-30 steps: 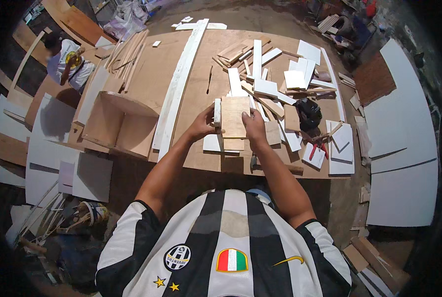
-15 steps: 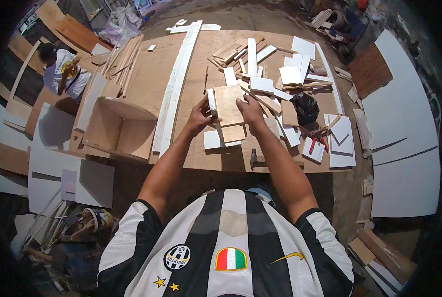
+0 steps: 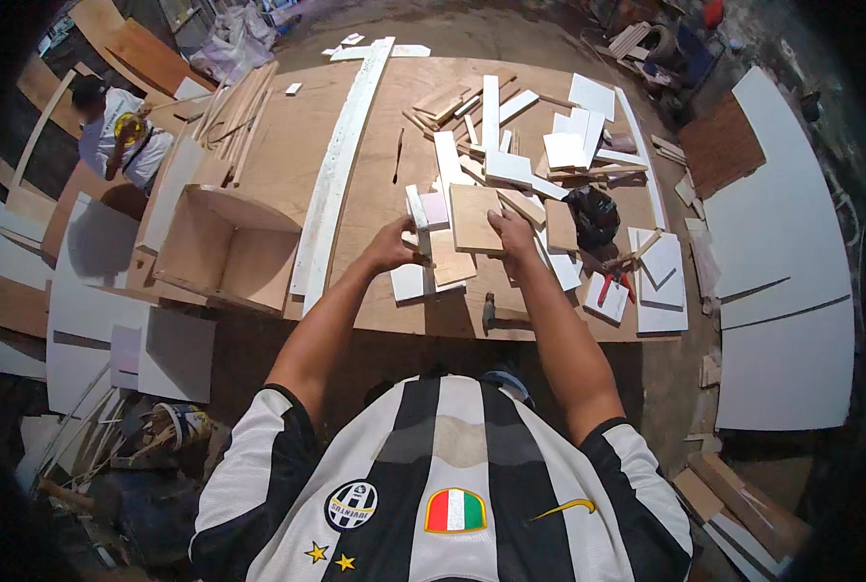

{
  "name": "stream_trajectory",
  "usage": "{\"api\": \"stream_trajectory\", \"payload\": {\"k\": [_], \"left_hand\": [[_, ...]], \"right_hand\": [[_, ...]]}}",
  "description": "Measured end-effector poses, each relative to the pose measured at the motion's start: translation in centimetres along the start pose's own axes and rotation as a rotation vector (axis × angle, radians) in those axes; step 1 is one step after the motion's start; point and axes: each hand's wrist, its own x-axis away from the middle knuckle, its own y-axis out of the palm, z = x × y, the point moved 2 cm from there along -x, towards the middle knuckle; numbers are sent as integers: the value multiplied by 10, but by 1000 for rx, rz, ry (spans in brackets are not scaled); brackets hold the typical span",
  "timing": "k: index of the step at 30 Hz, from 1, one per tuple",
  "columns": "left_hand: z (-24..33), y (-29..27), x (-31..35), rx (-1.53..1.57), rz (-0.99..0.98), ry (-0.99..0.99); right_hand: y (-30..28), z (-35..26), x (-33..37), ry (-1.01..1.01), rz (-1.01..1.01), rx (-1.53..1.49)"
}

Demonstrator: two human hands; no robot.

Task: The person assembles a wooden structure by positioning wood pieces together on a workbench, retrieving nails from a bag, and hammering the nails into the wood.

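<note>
One broad wooden table (image 3: 370,194) fills the middle; the offcut pile (image 3: 510,170) takes up its right half, crowding close beyond the right hand (image 3: 515,236) and leaving little room there; the long white board (image 3: 343,160) crosses further left, with open table surface between it and the left hand (image 3: 390,247); both forearms (image 3: 318,325) reach forward over the near edge, hands facing each other; the right hand holds the square wooden panel (image 3: 473,217) by its right side, thumb on top, other fingers mostly hidden; the panel sits between the hands, left of the pile; the left hand grips the lower part of the narrow white strip (image 3: 416,213), upright just left of the panel; the hammer (image 3: 489,312) lies at the near edge, beside the right forearm.
</note>
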Motion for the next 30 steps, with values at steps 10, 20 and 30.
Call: {"api": "stream_trajectory", "payload": {"k": [10,20,30], "left_hand": [[-25,9,-8,-94,551,107],[-47,26,23,600,839,-133],[-138,75,44,1080,1115,-413]], "right_hand": [[-32,15,11,58,90,8],[-45,7,8,-26,174,112],[-30,-6,9,-97,190,138]]}}
